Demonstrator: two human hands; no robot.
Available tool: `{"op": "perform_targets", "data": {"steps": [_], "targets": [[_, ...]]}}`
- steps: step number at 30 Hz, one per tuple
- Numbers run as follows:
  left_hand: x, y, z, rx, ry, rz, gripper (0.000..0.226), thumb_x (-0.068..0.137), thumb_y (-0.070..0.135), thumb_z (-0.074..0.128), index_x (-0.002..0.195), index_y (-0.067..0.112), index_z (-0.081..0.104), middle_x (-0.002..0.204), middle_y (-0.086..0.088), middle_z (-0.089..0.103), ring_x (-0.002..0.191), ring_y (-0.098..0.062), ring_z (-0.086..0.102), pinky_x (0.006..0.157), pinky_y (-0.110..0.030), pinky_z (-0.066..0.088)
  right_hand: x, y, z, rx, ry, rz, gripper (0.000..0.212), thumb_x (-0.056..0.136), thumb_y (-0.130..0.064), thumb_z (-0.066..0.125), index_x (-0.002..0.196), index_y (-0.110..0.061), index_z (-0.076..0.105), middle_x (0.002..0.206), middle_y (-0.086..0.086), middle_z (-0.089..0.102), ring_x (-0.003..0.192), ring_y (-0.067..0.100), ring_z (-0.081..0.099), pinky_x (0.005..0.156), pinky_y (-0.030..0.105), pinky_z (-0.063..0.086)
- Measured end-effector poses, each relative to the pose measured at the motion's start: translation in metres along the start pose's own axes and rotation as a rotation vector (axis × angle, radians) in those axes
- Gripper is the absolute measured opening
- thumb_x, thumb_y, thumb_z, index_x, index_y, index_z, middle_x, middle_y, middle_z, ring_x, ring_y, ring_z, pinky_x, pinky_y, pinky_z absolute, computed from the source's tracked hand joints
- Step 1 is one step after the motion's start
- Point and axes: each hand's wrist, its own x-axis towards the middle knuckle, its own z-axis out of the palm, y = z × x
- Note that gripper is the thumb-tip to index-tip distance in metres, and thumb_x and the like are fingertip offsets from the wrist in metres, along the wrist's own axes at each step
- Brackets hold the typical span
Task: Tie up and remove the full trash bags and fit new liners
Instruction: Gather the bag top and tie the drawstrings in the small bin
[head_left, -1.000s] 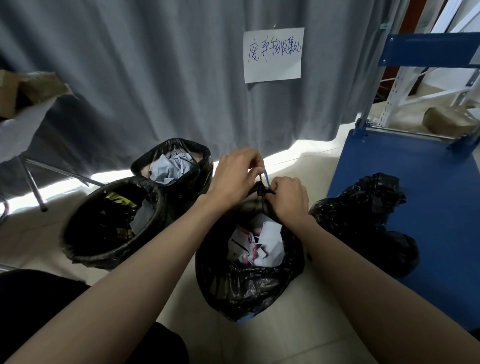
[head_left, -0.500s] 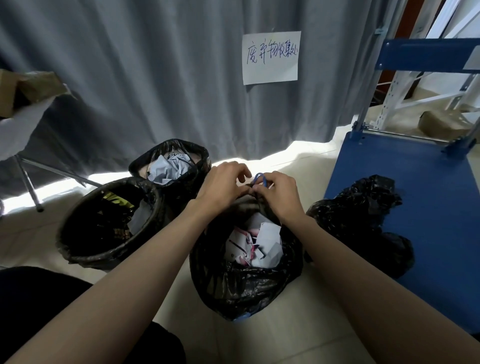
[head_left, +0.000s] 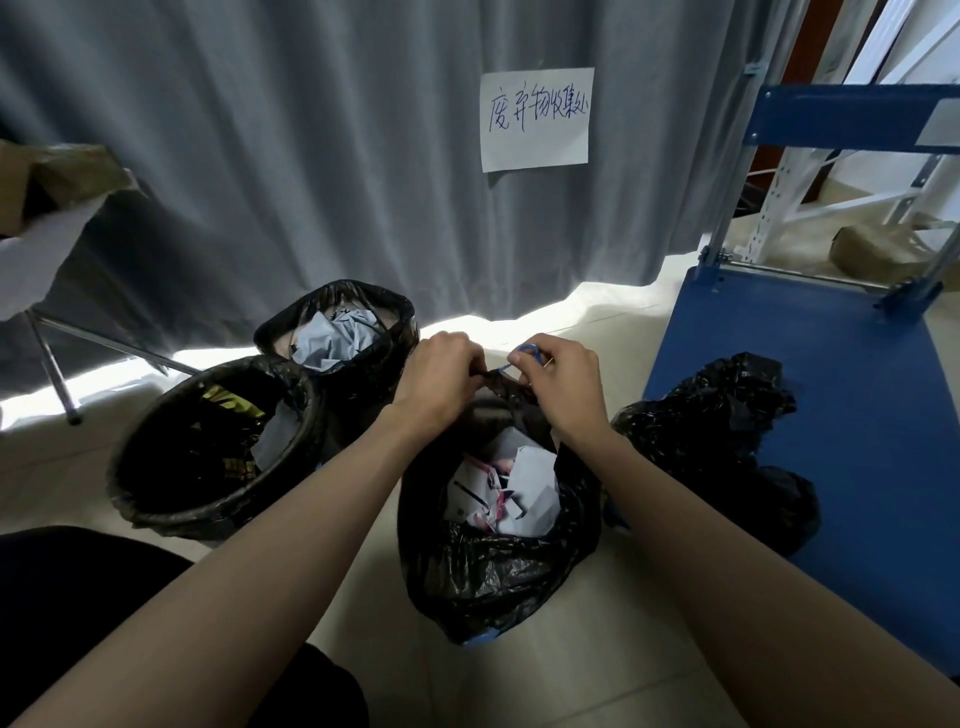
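A full black trash bag (head_left: 498, 566) stands on the floor in front of me, with white and pink paper scraps showing through its gap. My left hand (head_left: 439, 382) grips the gathered top edge of the bag. My right hand (head_left: 563, 384) pinches the bag's blue drawstring (head_left: 527, 356), which loops above its fingers. Both hands meet at the bag's mouth. To the left stand two lined bins: a round one (head_left: 208, 447) and a smaller one (head_left: 337, 338) holding crumpled pale paper.
A blue platform cart (head_left: 831, 415) is at the right, with a black bag (head_left: 727, 436) lying on its near edge. A grey curtain with a handwritten paper sign (head_left: 535, 119) hangs behind. A folding table leg (head_left: 52, 369) stands at the left.
Both hands have shifted slightly at the bag's top. The drawstring, earlier pulled up between the hands, now loops over my right fingers, and the left hand holds the bag edge lower.
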Motion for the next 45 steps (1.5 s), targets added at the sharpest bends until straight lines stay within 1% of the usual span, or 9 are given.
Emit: {"op": "perform_targets", "data": {"steps": [8,13,18,23,29,35,37,40,45], "targets": [[0.013,-0.018,-0.011,0.184,-0.043,-0.083,0.012,0.08,0.019,0.072,0.09,0.02,0.076,0.095,-0.009,0.07,0.092,-0.03,0.063,0.079,-0.032,0.046,0.001,-0.012,-0.016,0.147,0.084,0.012,0.013,0.088,-0.022,0.066,0.077,-0.018,0.071,0.065,0.004,0.065,0.066,0.02,0.062,0.071,0.037,0.054],[0.017,-0.008,-0.01,-0.131,-0.091,0.131,0.038,0.065,0.044,0.084,0.097,0.026,0.072,0.086,0.008,0.06,0.078,-0.014,0.055,0.071,-0.029,0.043,-0.002,-0.022,-0.022,0.18,0.005,-0.051,0.007,0.085,-0.019,0.072,0.08,-0.015,0.074,0.071,-0.011,0.063,0.065,0.004,0.058,0.068,0.024,0.049],[0.018,0.02,-0.012,-0.278,-0.003,0.164,0.016,0.076,0.034,0.075,0.071,0.023,0.065,0.07,0.009,0.054,0.067,-0.016,0.052,0.061,-0.029,0.038,-0.006,-0.019,-0.023,0.323,0.027,0.025,0.022,0.08,-0.031,0.077,0.094,-0.02,0.065,0.077,0.003,0.068,0.067,0.015,0.066,0.063,0.027,0.053],[0.017,0.014,-0.018,-0.393,0.017,0.07,0.008,0.074,0.025,0.079,0.071,0.022,0.072,0.064,0.012,0.059,0.061,-0.004,0.053,0.062,-0.025,0.04,-0.015,0.004,-0.014,-0.028,-0.122,0.077,0.036,0.074,-0.052,0.068,0.098,-0.026,0.061,0.093,-0.006,0.06,0.085,0.009,0.059,0.073,0.028,0.048],[0.018,0.012,-0.032,-0.541,0.11,-0.018,0.006,0.079,0.021,0.076,0.076,0.017,0.073,0.062,0.009,0.063,0.055,-0.003,0.048,0.059,-0.021,0.04,-0.012,0.012,-0.002,-0.325,-0.129,0.088,0.005,0.086,-0.02,0.066,0.088,-0.016,0.068,0.082,0.003,0.064,0.079,0.025,0.061,0.065,0.032,0.047],[0.024,0.013,-0.051,-0.633,0.319,-0.175,0.009,0.082,0.017,0.071,0.075,0.017,0.067,0.062,0.007,0.063,0.059,-0.006,0.057,0.056,-0.016,0.042,-0.008,0.02,0.003,-0.306,-0.106,0.18,0.027,0.085,-0.02,0.071,0.064,-0.022,0.053,0.066,-0.001,0.055,0.069,0.023,0.056,0.059,0.027,0.034],[0.024,0.012,-0.053,-0.616,0.278,-0.185,0.006,0.08,0.019,0.074,0.079,0.016,0.068,0.065,0.005,0.064,0.061,-0.008,0.057,0.061,-0.022,0.045,-0.008,0.019,0.005,-0.287,-0.111,0.189,0.033,0.084,-0.021,0.072,0.06,-0.023,0.05,0.061,-0.004,0.05,0.068,0.023,0.053,0.059,0.027,0.034],[0.021,0.014,-0.053,-0.533,0.153,-0.204,0.035,0.07,0.026,0.083,0.093,0.015,0.059,0.072,0.004,0.06,0.067,-0.016,0.056,0.066,-0.032,0.044,-0.012,0.012,0.002,-0.22,-0.114,0.19,0.006,0.082,-0.024,0.074,0.083,-0.021,0.068,0.074,-0.003,0.058,0.076,0.02,0.058,0.065,0.027,0.038],[0.002,0.026,-0.043,-0.205,-0.043,-0.197,0.052,0.063,0.056,0.082,0.074,0.015,0.052,0.073,-0.004,0.061,0.072,-0.026,0.058,0.059,-0.034,0.042,-0.021,0.013,-0.018,-0.287,-0.096,0.15,0.009,0.086,-0.026,0.071,0.094,-0.023,0.072,0.088,-0.002,0.061,0.087,0.022,0.063,0.069,0.028,0.042]]}}
